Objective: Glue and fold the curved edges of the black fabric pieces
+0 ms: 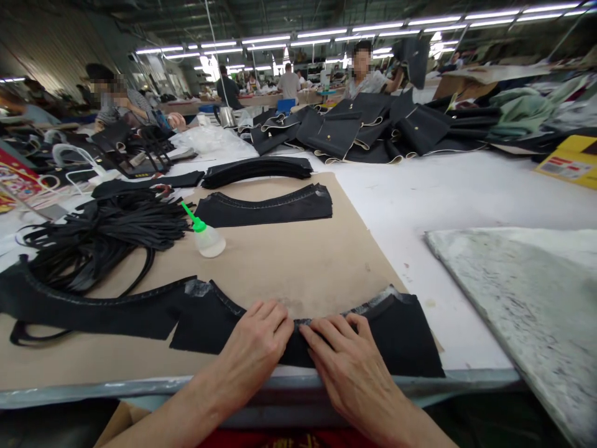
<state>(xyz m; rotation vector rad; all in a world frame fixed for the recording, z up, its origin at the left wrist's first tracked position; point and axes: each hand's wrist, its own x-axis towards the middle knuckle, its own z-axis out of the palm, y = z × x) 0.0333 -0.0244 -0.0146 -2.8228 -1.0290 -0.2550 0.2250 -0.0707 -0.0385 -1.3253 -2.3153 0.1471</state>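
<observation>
Currently, the left hand (261, 336) and right hand (352, 358) are pinching the panel (408, 336) midway along its curve; whitish end stretches are seemingly awaiting work.

Rows of ceiling tubes (377, 27) glared on my feed against a dim roof (298, 14), lighting the white tabletop (396, 193) brightly with soft shadows. I saw the left hand (262, 331) and right hand (347, 354) clearly, but the black panel (410, 336) swallowed detail. Distant workers (289, 82) were blurred, two heads (362, 59) pixelated, the edges stretched.
</observation>
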